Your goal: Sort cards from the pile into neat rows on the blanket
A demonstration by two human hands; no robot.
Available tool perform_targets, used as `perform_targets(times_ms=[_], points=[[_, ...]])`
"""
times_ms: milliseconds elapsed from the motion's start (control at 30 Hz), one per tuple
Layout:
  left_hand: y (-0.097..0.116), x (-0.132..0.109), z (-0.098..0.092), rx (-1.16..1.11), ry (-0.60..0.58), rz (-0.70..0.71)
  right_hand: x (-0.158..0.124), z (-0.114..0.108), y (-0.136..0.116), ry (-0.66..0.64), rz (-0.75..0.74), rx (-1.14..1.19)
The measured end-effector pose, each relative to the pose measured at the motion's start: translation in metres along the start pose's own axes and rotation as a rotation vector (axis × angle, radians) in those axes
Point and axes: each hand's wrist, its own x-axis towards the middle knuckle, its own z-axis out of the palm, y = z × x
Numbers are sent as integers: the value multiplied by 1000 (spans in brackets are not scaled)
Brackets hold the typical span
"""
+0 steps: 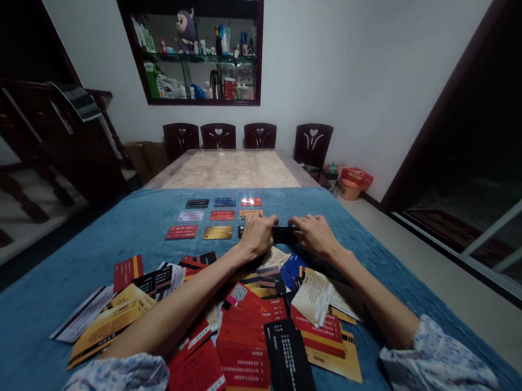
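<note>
A black card (283, 234) lies between my two hands, low over the blue cloth. My left hand (258, 237) closes on its left end, and my right hand (316, 235) pinches its right end. Left of them, small cards sit in neat rows: among them a black card (197, 203), a blue card (225, 202), a silver card (190, 215), a red card (181, 232) and a gold card (218, 232). Another dark card (241, 232) is partly covered by my left hand. Under my forearms spreads a loose heap of overlapping cards, including a red card (243, 368) and a long black card (291, 373).
The blue cloth (112, 236) covers the near part of the table; beyond it shows the patterned tabletop (240, 165). Dark wooden chairs (218, 136) stand at the far end. A wooden railing (25, 127) runs along the left, and a red-topped bucket (353, 183) stands right.
</note>
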Motion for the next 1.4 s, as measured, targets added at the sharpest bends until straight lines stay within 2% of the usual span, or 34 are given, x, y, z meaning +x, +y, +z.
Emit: perform_targets(times_ms=[333, 500, 667, 1033, 1400], points=[[5, -2, -6, 71, -169, 31, -2, 5, -3, -81, 13, -38], [3, 0, -7, 81, -208, 46, -3, 1, -5, -134, 31, 56], [2, 1, -9, 78, -236, 40, -3, 3, -3, -112, 23, 78], [-1, 0, -5, 99, -177, 61, -2, 4, -3, -6, -3, -63], [-7, -4, -9, 171, -56, 121, -1, 0, -3, 99, -30, -50]])
